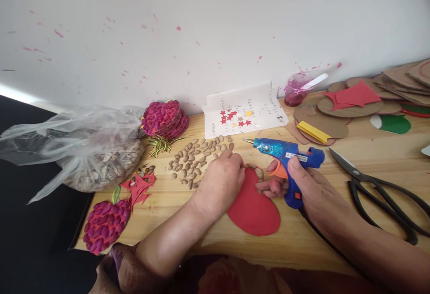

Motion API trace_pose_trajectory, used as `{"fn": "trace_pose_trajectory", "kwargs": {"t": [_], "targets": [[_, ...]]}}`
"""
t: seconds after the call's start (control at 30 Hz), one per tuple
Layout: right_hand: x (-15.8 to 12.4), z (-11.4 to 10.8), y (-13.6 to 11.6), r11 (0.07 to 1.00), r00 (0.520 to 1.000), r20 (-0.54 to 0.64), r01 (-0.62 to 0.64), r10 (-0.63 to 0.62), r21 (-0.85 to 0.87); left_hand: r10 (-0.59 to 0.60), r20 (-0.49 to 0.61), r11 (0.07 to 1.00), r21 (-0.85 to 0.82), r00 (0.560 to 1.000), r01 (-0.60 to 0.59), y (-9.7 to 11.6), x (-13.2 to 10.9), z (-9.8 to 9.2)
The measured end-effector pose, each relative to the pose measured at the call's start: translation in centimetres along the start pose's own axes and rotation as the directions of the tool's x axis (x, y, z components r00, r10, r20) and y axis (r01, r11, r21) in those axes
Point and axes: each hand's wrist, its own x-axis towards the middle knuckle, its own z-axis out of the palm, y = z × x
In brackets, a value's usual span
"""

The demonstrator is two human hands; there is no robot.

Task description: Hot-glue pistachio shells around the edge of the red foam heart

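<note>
Red cut-out [253, 211]: flat on surface [352, 151], beneath left hand [221, 180] fingers, curled onto its seed row [259, 172]; whether they pinch cannot be told. Likely light, floppy; hold by bare edge. Glue gun [285, 148]: right hand [309, 186] fingers wrapped round grip; nozzle likely hot.

Soft, even light fills the scene; the white wall [235, 12] is bright, nearly washed out. A glaring strip [20, 95] lies at 9 o'clock; at 8 o'clock everything sinks to black. The right hand [304, 186] throws only a faint shadow on the table [366, 159], whose far edge bows toward 3 o'clock. Cloth [235, 280] at 6 o'clock is blurred.
</note>
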Motion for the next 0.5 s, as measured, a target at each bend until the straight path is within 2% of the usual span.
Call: {"fn": "trace_pose_trajectory", "kwargs": {"t": [0.5], "targets": [[-0.07, -0.06, 0.02, 1.000, 1.000, -0.006, -0.004, 0.004, -0.014, -0.001, 0.022, 0.999, 0.053, 1.000, 0.000, 0.34, 0.08, -0.05]]}}
